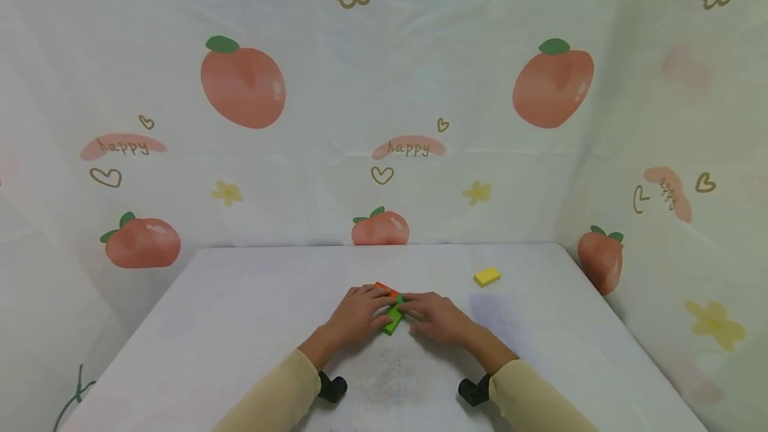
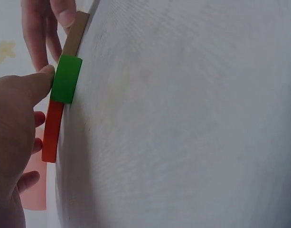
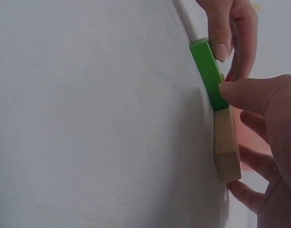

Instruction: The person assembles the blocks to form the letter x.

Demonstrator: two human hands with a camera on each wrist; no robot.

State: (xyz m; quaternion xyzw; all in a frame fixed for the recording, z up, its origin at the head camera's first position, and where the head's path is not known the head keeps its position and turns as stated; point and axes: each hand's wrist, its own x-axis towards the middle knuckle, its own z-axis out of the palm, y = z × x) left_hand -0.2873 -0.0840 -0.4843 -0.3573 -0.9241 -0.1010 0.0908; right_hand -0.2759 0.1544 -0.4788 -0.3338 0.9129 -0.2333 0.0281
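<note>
Judged in hand: adjustment of three small blocks set against one another at the centre of the white table. Green block in the middle, running toward the near side; orange block at left; tan block at right, seemingly touching green, hidden under fingers in the head view.

At left hand: fingers loosely spread beside orange, thumb laid against green. At right hand: fingers spread and lightly bent along the far side of tan, thumb against green. No clenched grip evident at either. Called for next, in judgement: light, even pressure from both sides, without parting the joints.

Lying at far right, well apart and untouched: yellow block.

Noted on materials: flat oblong forms with straight edges; smooth paint on the coloured blocks; tan apparently bare wood; table covering matt, faintly creased.
</note>
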